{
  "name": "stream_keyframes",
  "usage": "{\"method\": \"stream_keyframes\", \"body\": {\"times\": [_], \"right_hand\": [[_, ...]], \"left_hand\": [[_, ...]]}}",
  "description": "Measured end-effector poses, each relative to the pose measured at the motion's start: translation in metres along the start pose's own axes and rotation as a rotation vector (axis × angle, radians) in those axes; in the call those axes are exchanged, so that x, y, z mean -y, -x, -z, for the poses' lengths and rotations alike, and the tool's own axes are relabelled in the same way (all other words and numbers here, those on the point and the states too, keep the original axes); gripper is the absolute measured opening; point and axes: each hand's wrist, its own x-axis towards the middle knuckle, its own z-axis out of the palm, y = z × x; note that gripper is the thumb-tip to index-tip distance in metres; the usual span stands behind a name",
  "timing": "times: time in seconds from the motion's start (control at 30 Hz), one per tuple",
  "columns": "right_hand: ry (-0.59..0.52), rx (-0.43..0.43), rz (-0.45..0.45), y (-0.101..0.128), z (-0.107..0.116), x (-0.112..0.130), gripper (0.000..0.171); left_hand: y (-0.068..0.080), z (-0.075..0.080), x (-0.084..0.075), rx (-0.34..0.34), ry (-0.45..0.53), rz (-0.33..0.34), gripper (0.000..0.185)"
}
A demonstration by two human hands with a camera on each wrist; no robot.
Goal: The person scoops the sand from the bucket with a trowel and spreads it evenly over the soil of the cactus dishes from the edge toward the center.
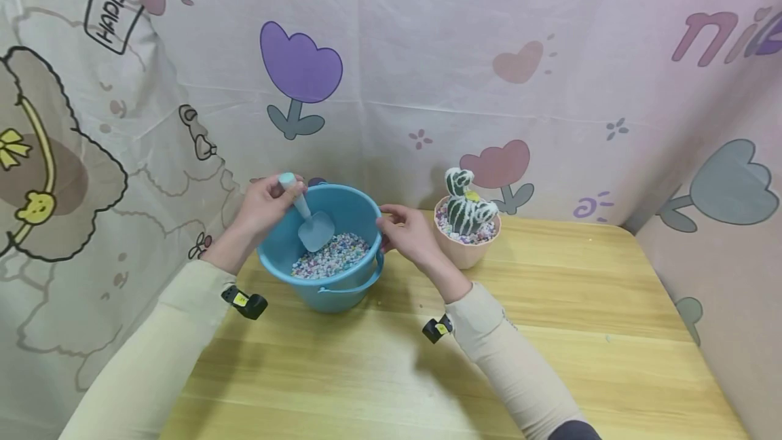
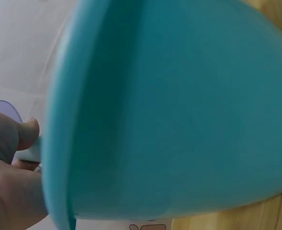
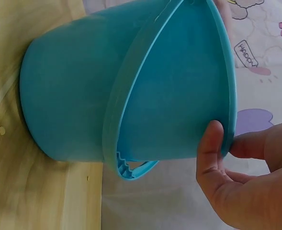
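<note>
pale cartoon-printed cloth hangs behind a light wooden table (image 1: 550, 331). on it stands a round blue plastic bucket (image 1: 342, 294) part-filled with small multicoloured pebbles (image 1: 332, 257). left hand (image 1: 264, 206) grips a small pale blue plastic scoop (image 1: 310, 221), its blade just above the pebbles. right hand (image 1: 408, 231) pinches the bucket's rim, thumb outside. just beside it sits a pink pot with a green-and-white cactus (image 1: 467, 219).
</note>
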Motion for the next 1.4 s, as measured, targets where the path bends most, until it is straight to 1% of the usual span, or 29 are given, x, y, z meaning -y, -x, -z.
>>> {"method": "stream_keyframes", "body": {"times": [0.07,0.2,0.3,0.4,0.5,0.63,0.7,0.9,1.17,1.3,1.4], "right_hand": [[0.007,0.004,0.003,0.000,0.000,0.000,0.041],[0.015,0.012,0.011,-0.001,-0.001,0.000,0.041],[0.017,0.009,0.019,-0.001,-0.001,0.000,0.040],[-0.001,0.003,0.014,0.000,-0.002,0.000,0.041],[-0.031,0.000,0.001,0.000,-0.004,0.000,0.043],[-0.051,-0.001,-0.003,-0.001,-0.006,0.000,0.044],[-0.055,0.000,0.000,-0.001,-0.007,0.000,0.044],[-0.042,-0.006,0.004,0.000,-0.008,0.002,0.047],[0.008,-0.046,0.011,0.001,-0.008,0.000,0.048],[0.046,-0.066,0.018,0.002,-0.009,0.001,0.046],[0.070,-0.074,0.026,0.002,-0.009,0.003,0.044]], "left_hand": [[0.001,-0.002,0.003,0.009,-0.039,-0.032,0.046],[0.002,-0.008,0.008,0.029,-0.086,-0.078,0.042],[0.002,-0.012,0.010,0.036,-0.109,-0.097,0.037],[0.003,-0.015,0.010,0.041,-0.146,-0.103,0.036],[0.004,-0.017,0.010,0.047,-0.185,-0.093,0.036],[0.005,-0.019,0.010,0.069,-0.231,-0.082,0.037],[0.004,-0.019,0.010,0.085,-0.239,-0.075,0.039],[0.002,-0.017,0.012,0.126,-0.167,-0.053,0.043],[-0.005,-0.019,0.013,0.237,-0.044,-0.018,0.046],[-0.007,-0.019,0.013,0.259,-0.017,-0.006,0.045],[-0.009,-0.019,0.012,0.260,-0.004,0.001,0.045]]}}
